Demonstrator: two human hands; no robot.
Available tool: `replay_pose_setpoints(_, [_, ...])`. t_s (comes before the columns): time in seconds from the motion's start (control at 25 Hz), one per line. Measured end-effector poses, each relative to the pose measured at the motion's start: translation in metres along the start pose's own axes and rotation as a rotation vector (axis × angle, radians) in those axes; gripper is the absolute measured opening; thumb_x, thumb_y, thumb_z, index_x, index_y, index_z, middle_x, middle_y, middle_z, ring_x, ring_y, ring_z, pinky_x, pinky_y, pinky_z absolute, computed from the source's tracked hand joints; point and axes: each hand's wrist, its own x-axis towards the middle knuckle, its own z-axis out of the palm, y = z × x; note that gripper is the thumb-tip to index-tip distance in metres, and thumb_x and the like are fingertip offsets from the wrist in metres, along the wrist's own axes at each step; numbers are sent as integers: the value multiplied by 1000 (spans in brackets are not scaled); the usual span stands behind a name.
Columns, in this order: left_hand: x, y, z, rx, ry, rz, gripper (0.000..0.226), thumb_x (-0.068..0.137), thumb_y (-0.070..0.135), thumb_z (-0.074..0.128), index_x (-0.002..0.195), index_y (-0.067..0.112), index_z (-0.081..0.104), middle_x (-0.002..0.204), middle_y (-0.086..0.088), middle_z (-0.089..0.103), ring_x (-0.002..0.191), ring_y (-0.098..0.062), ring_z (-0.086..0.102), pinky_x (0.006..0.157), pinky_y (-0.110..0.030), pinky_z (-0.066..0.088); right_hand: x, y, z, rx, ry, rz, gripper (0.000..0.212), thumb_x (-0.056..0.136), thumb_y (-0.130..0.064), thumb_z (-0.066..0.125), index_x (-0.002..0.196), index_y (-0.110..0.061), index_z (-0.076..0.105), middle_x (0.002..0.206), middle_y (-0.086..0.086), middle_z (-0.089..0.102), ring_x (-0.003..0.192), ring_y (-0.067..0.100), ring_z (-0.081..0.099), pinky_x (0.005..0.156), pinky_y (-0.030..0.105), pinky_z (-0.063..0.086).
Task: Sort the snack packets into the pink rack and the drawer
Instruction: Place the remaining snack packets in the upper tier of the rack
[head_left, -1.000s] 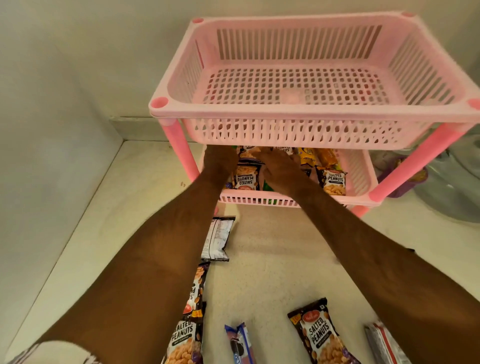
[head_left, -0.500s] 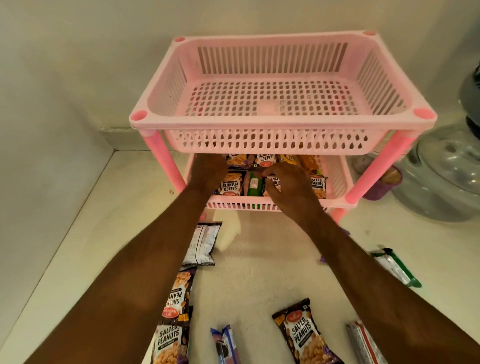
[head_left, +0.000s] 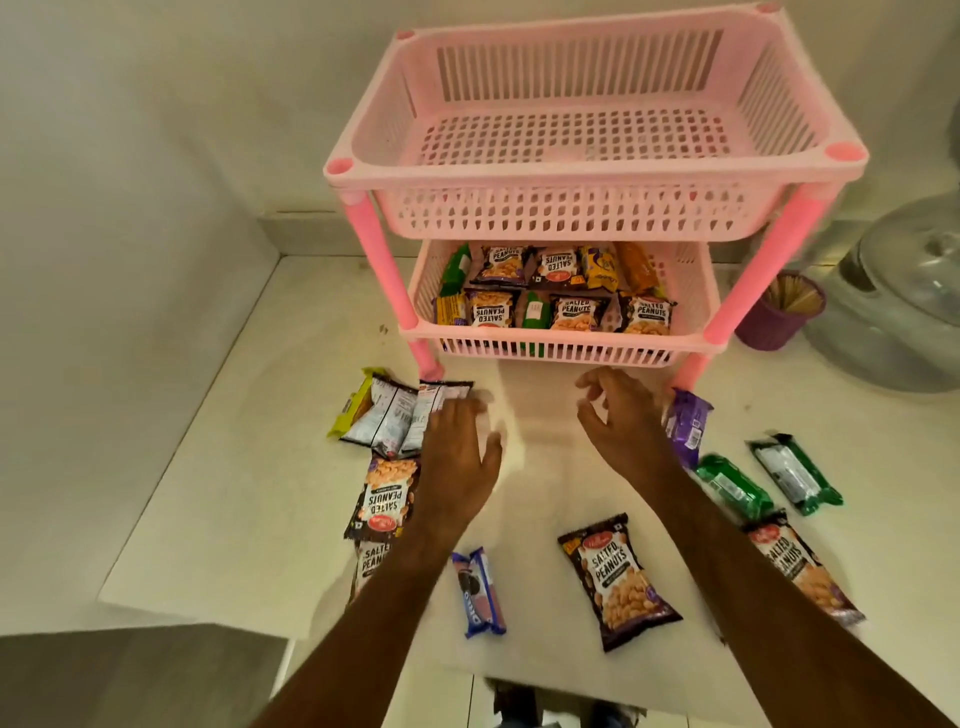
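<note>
Beside the left hand (head_left: 457, 457) (fingers spread) lies a peanut packet (head_left: 387, 499).

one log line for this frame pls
left hand: open, empty | right hand: open, empty | rack: lower tier stocked, top bare | packets: loose on counter

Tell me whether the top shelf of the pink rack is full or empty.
Empty. The top shelf shows only its bare slotted floor, while the packets sit in the bottom shelf below it.

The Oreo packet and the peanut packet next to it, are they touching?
Apart. The head view shows bare white counter between the Oreo packet and the salted peanuts packet.
</note>
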Motion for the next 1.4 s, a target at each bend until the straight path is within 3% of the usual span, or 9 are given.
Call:
replay_pose_setpoints(0.16, [-56, -19, 3, -44, -255, -273, 46, 94, 44, 63, 128, 17, 48, 124, -3, 53, 114, -21, 53, 96, -40, 50, -38, 19, 6, 2, -136, 88, 29, 90, -26, 70, 116, -21, 59, 104, -4, 52, 91, 16, 58, 86, 43, 52])
replay_pose_setpoints(0.24, [-75, -26, -3, -32, -310, -371, 52, 92, 53, 63, 129, 20, 46, 126, -3, 53, 115, -21, 54, 94, -39, 51, -59, 31, 9, -27, -251, 133, 29, 91, -31, 68, 117, -24, 56, 107, -2, 49, 94, 19, 59, 87, 39, 52])
replay_pose_setpoints(0.44, [-112, -27, -11, -3, -459, -567, 61, 89, 58, 63, 131, 20, 39, 126, -7, 62, 105, -23, 65, 77, -30, 49, -104, 61, 7, -98, -450, 39, 28, 93, -40, 64, 119, -35, 54, 115, -12, 43, 110, 14, 48, 87, 29, 44])
replay_pose_setpoints(0.64, [-131, -11, -3, -62, -544, -613, 72, 86, 56, 69, 135, 21, 31, 114, -4, 69, 84, -16, 68, 70, -34, 57, -128, 77, -3, -51, -651, 21, 71, 72, -58, 76, 135, -39, 48, 121, -26, 40, 118, 2, 40, 95, 26, 41])
replay_pose_setpoints(0.76, [-128, -4, -2, -67, -553, -625, 75, 86, 48, 72, 137, 22, 24, 119, -6, 66, 85, -18, 69, 65, -32, 60, -134, 80, -1, -35, -664, 11, 86, 62, -56, 81, 138, -41, 43, 125, -29, 37, 119, 0, 38, 93, 20, 40])
replay_pose_setpoints(0.88, [-121, -1, -2, -80, -543, -609, 72, 88, 46, 70, 136, 20, 24, 124, -6, 64, 90, -16, 68, 68, -29, 58, -137, 82, 0, -56, -653, -24, 90, 58, -57, 80, 139, -45, 42, 123, -38, 33, 118, -3, 35, 88, 15, 39])
replay_pose_setpoints(1.0, [-113, 2, -3, -60, -508, -572, 63, 88, 51, 68, 127, 21, 29, 121, -4, 66, 88, -14, 65, 61, -22, 50, -136, 82, 5, -139, -616, -76, 81, 67, -56, 78, 140, -39, 47, 127, -26, 37, 117, 1, 35, 91, 19, 40])
replay_pose_setpoints(1.24, [-85, 9, -22, -78, -378, -485, 58, 83, 53, 69, 121, 22, 37, 95, 8, 66, 84, -16, 68, 78, -40, 58, -118, 60, -1, -85, -496, -92, 68, 73, -52, 78, 133, -25, 59, 117, -16, 46, 113, 10, 48, 91, 20, 40])
replay_pose_setpoints(1.4, [-54, 22, -54, -166, -257, -405, 49, 84, 50, 72, 115, 31, 39, 88, 7, 65, 76, -14, 68, 73, -43, 61, -90, 12, -25, -38, -378, -188, 62, 79, -50, 78, 132, -27, 57, 119, -15, 46, 109, 7, 51, 91, 23, 48])
